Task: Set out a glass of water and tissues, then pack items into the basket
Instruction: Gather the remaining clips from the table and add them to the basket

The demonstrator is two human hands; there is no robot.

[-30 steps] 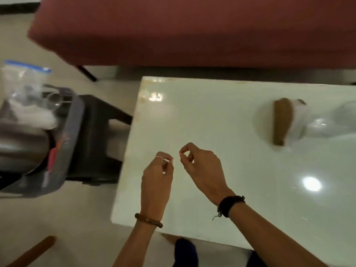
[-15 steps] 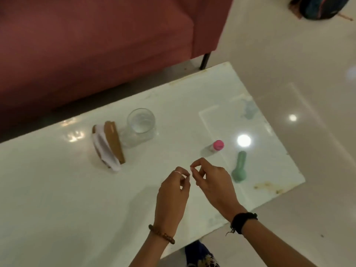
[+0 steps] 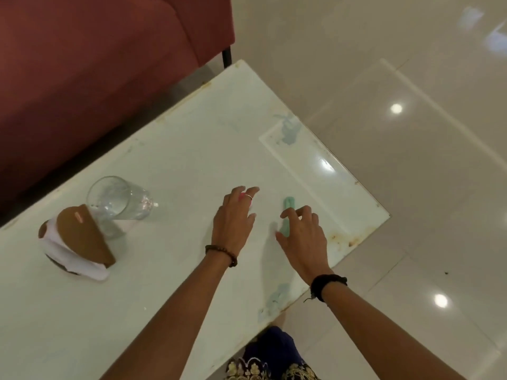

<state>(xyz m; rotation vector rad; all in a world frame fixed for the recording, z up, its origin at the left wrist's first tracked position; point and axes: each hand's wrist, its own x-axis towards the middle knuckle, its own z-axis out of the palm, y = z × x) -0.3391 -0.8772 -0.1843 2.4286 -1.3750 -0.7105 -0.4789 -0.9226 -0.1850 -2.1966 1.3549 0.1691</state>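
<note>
Green tube [image 3: 288,212], right of glass [image 3: 118,204]: apparently light, smooth, likely slippery; grip mid-body; right hand [image 3: 303,237] spread above, left hand [image 3: 236,215] spread over pink-capped item [image 3: 242,196].

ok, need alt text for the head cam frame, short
Two bare hands reach over a glossy white table: the left hand covers a small pink-capped bottle, and the right hand closes around a pale green tube. To the left stand a clear drinking glass and a brown wooden tissue holder with white tissues, in front of a dark red sofa.
</note>
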